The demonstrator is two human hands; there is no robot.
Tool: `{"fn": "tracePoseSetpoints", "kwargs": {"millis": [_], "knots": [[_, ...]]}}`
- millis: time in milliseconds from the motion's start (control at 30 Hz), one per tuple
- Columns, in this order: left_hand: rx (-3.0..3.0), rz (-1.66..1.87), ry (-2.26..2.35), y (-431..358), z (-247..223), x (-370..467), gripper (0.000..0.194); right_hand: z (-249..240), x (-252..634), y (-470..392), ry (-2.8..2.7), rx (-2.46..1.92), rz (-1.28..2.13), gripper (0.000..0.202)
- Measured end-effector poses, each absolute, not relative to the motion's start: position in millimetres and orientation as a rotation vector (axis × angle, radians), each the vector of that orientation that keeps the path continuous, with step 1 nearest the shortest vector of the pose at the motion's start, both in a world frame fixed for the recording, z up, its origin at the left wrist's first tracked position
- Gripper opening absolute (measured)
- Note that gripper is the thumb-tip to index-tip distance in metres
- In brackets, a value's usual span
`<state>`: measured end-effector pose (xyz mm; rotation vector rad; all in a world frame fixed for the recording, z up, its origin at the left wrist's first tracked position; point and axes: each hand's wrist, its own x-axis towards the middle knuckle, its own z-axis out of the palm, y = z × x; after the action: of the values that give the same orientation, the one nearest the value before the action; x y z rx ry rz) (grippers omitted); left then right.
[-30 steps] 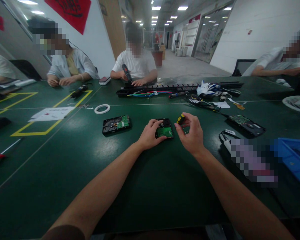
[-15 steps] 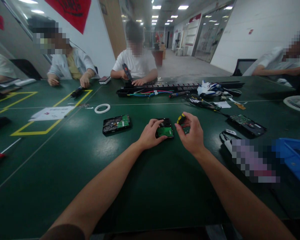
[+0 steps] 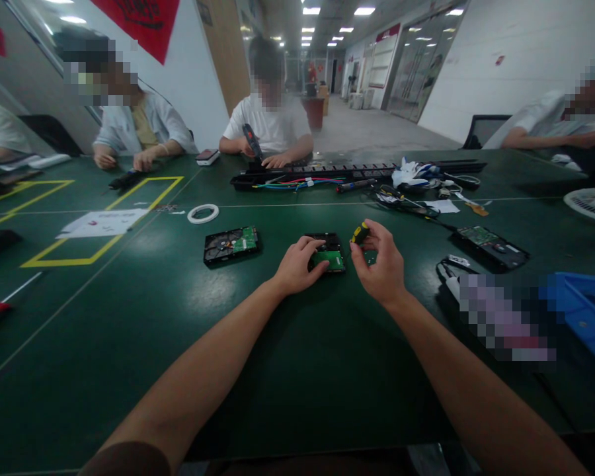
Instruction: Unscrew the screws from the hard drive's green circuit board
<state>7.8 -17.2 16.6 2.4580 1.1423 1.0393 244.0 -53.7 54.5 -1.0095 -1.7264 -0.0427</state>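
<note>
Drive [image 3: 333, 242] is lying on the green table [image 3: 287, 377]; the left hand [image 3: 296, 268] is resting on it, fingers [image 3: 307, 246] spread, while the right hand [image 3: 381, 266] is pinching a yellow-and-black tool handle [image 3: 360, 233] just beside it.

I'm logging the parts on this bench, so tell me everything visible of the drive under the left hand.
The drive is a black, boxy unit, seemingly metal, lying flat on the green table. A green circuit board covers the near part of its upturned face; the far part is dark. The left hand rests over its left side, thumb and fingers on top, hiding some of it. Fine details, such as screws, are too small to tell.
</note>
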Motion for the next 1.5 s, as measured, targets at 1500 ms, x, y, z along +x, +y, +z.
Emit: {"fn": "tracePoseSetpoints", "kwargs": {"millis": [1500], "knots": [[2.288, 1.208, 1.512, -9.2, 13.5, 5.8, 0.016, 51.6, 246.4, -51.8, -1.639, -1.034, -0.108, 0.052]]}}
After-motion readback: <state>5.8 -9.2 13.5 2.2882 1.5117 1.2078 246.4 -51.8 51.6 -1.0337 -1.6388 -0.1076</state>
